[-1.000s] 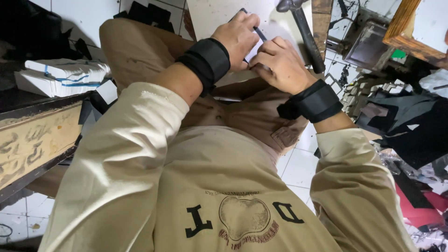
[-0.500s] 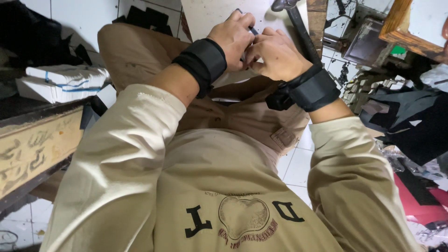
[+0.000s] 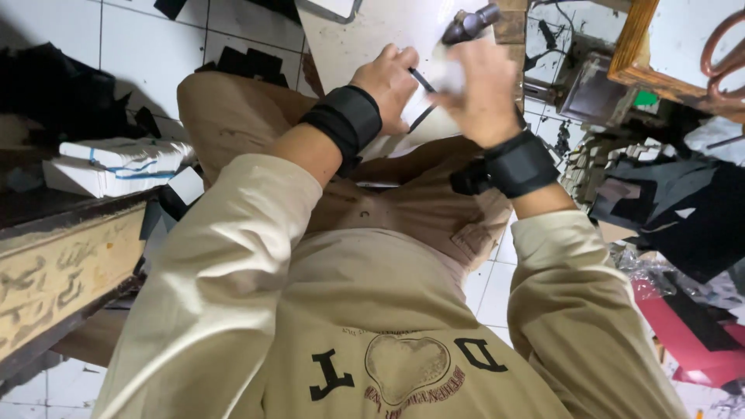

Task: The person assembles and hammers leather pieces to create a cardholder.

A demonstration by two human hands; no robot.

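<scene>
White floor tiles (image 3: 140,46) fill the background, strewn with black scraps, and the person sits over them with a pale board (image 3: 365,35) resting across the lap, tan trousers (image 3: 233,109) beneath it. That board serves as a small worktop: lying on the thighs, it puts a firm flat face directly under both hands.

At the left edge, a carved wooden bench (image 3: 54,264) stands close by, with a stack of white sheets (image 3: 116,159) banded in blue lying beside it. On the right, black and red offcuts (image 3: 683,334) lie heaped on the floor, and a wooden frame (image 3: 667,70) leans in the upper corner. A hammer (image 3: 469,23) lies at the far end of the board, its head by the right hand.

Both forearms wear black wrist wraps, the left one (image 3: 345,120) and the right one (image 3: 521,164), snug above the beige sleeves.

The left hand (image 3: 386,81) rests on the board with its fingers curled and its grip pressed together on a thin dark pencil or blade (image 3: 423,81); which of the two it is cannot be told from this angle. The tool lies slanted across the board between the two hands, tip towards the lap, held low as for marking or cutting.

The right hand (image 3: 481,93) is blurred, and seems to pinch a small white piece (image 3: 448,76) against the board just beside the tool, probably to steady it.
</scene>
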